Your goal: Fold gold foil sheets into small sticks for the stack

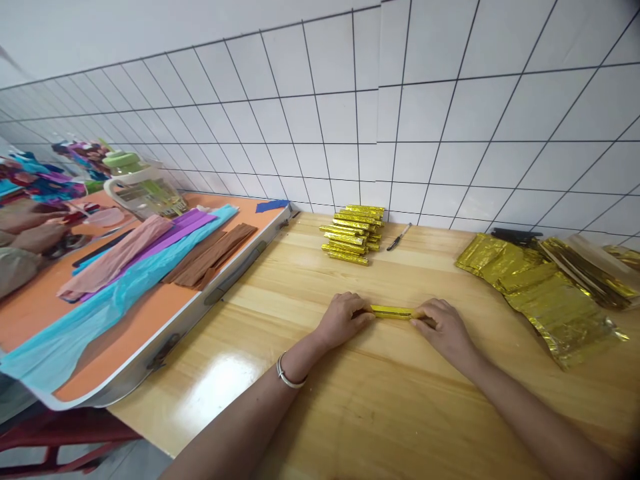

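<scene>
A narrow folded strip of shiny gold foil [392,312] lies crosswise between my hands, just above or on the wooden table. My left hand [345,316] pinches its left end, and my right hand [442,324] pinches its right end between thumb and fingers. Beyond my hands, a stack of similar folded gold strips [354,233] sits near the wall. To the right, flat gold foil sheets [530,287] are spread in an overlapping pile.
A pen [399,237] lies right of the stack. On the left, an orange-topped table [125,320] with a raised edge holds brown paper [220,253], turquoise paper [100,320] and a clear container [150,190]. A co-worker's hands [43,233] are at far left. The tiled wall [330,120] bounds the back.
</scene>
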A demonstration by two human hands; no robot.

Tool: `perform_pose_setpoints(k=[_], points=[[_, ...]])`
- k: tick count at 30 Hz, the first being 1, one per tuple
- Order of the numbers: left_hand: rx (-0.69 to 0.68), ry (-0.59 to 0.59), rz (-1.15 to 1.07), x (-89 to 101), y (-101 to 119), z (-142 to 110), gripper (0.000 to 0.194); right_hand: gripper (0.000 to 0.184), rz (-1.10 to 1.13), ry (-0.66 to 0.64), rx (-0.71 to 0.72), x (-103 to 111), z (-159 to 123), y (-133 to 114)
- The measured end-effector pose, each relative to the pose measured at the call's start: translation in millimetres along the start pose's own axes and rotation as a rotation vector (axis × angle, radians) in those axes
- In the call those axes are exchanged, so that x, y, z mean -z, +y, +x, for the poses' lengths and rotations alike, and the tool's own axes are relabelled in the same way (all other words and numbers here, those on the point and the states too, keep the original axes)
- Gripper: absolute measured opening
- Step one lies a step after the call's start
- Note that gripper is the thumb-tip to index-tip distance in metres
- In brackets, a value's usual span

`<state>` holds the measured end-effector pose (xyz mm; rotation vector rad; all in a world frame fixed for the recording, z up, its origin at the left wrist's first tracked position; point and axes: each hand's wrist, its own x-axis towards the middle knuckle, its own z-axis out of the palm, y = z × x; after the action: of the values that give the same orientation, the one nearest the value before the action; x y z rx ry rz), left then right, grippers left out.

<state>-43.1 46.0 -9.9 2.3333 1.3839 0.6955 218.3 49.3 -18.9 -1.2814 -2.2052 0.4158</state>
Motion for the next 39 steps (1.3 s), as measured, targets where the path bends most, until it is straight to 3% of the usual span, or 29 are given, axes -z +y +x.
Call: perform_pose_setpoints(k=[6, 12, 16, 22, 35, 39], points=[[-0.004, 0.021, -0.050, 5.9, -1.8, 9.3, 0.014, 0.012, -0.033, -0.025, 0.116, 2.1, -5.9, 1.3], [-0.206, -0.082, 0.071, 1.1, 8.6, 27.4, 0.012, 0.016, -0.089, -0.034, 0.150, 5.2, -7.0, -5.5], [-0.222, -0.080, 0.130, -5.4, 9.9, 30.1, 0.014, 0.016, -0.099, -0.042, 0.161, 5.9, -6.9, -6.4], [-0.126, -0.013, 0.163, -12.6, 9.2, 31.8, 0.016, 0.015, -0.097, -0.054, 0.157, 5.6, -5.8, -6.2], [-0.231, -0.045, 0.491, -12.2, 23.3, 28.3, 0.015, 0.013, -0.024, -0.018, 0.156, 5.4, -6.4, -6.1], [-0.271, -0.072, 0.514, -11.6, 26.2, 27.0, 0.016, 0.016, 0.082, -0.009, 0.042, 8.4, -1.3, -2.5]])
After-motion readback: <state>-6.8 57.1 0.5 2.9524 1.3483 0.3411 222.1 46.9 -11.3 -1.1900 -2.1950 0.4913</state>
